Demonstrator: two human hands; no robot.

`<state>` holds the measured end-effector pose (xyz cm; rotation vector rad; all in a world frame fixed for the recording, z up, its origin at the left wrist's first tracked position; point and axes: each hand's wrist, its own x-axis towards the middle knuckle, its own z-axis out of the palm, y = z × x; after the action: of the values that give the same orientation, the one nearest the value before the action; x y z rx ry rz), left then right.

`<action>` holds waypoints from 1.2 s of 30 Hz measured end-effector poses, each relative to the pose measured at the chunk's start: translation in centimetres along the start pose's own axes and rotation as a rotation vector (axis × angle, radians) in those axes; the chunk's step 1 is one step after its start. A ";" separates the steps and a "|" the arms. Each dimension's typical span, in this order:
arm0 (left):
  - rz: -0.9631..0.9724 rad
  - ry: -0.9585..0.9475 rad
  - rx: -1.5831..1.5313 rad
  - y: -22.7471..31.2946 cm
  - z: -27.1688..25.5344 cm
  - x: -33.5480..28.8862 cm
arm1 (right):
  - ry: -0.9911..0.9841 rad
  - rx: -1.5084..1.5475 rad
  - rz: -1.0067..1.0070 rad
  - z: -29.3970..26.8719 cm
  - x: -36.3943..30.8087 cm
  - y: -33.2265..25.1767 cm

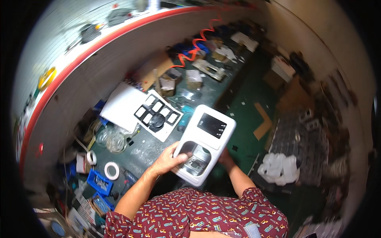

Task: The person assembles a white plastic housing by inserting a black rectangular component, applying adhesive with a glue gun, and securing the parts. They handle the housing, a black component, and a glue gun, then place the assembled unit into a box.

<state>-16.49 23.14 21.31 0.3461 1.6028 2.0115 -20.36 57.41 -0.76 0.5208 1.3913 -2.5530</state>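
In front of my body I hold a white appliance housing (219,147), tilted, with rounded corners. A glossy black panel (212,125) fills its upper part, and a rounded opening (195,159) with a shiny grey inside is in the lower part. My left hand (170,159) grips its left edge, the thumb over the front beside the opening. My right hand (225,157) is at the right edge; its fingers are hidden behind the housing. Left of the housing, a white sheet (163,135) with black-framed squares lies on the green workbench (149,154), a round black bundle on top.
A tape roll (111,171) and a blue bin (99,183) of small parts sit at the left. Small cartons (194,79) and a coiled orange hose (195,47) are farther back. White plastic bags (279,169) lie at the right near a brown cardboard strip (262,121).
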 end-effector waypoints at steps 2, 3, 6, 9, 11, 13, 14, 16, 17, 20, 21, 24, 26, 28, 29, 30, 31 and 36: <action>-0.101 0.088 0.023 0.8 3.0 1.1 | 0.003 0.033 -0.037 -0.3 -1.3 0.9; -0.087 0.108 -0.011 0.3 4.2 1.6 | 0.030 -0.044 -0.113 -1.5 -1.7 1.7; -0.156 0.143 0.010 -2.3 4.2 0.9 | 0.078 0.029 0.029 1.8 -3.2 1.2; -0.142 0.117 0.031 -3.5 5.5 1.0 | 0.197 0.094 0.010 -0.9 -3.0 2.7; -0.123 0.051 0.014 -4.4 7.6 1.3 | 0.337 0.072 0.007 -7.5 -2.7 5.2; -0.128 0.071 -0.021 -4.4 7.3 0.8 | 0.369 -0.089 -0.075 -7.7 -3.3 5.7; -0.132 0.062 -0.038 -4.2 7.6 1.0 | 0.403 -0.173 -0.120 -8.4 -4.1 5.2; -0.135 0.071 -0.057 -4.8 7.3 0.4 | 0.538 -0.349 -0.192 -7.9 -6.4 4.2; -0.149 0.046 -0.048 -5.8 7.0 0.3 | 0.621 -0.453 -0.274 -8.9 -8.3 3.5; -0.126 0.124 0.005 -6.6 5.5 -0.9 | 0.751 -0.166 -0.573 1.4 -12.7 -1.7; -0.135 0.087 -0.018 -6.5 6.5 -0.4 | 0.849 -0.343 -0.685 -0.2 -14.3 -3.1; -0.140 0.071 -0.010 -7.0 6.4 -1.2 | 0.722 -0.251 -0.751 7.0 -19.2 -8.5; -0.166 0.040 0.029 -6.8 6.4 -2.0 | 0.739 -0.511 -0.982 10.9 -20.8 -10.2; -0.144 0.020 0.060 -6.3 6.9 -2.1 | 0.618 -0.821 -1.092 13.0 -21.4 -11.7; -0.143 0.026 0.085 -5.9 6.6 -2.3 | 0.577 -1.223 -1.099 14.7 -21.4 -13.1; -0.148 0.005 0.107 -6.0 6.8 -2.4 | 0.523 -1.423 -1.092 16.1 -21.3 -13.9; -0.142 -0.016 0.102 -6.2 7.0 -2.6 | 0.465 -1.574 -1.062 17.0 -20.6 -14.0; -0.189 -0.080 0.116 -5.4 8.2 -2.9 | 0.247 -1.966 -1.033 18.3 -18.2 -16.1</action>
<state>-8.58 29.07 18.59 0.3020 1.6411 1.7482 -12.77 50.70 27.90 -0.3934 3.5710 -0.1011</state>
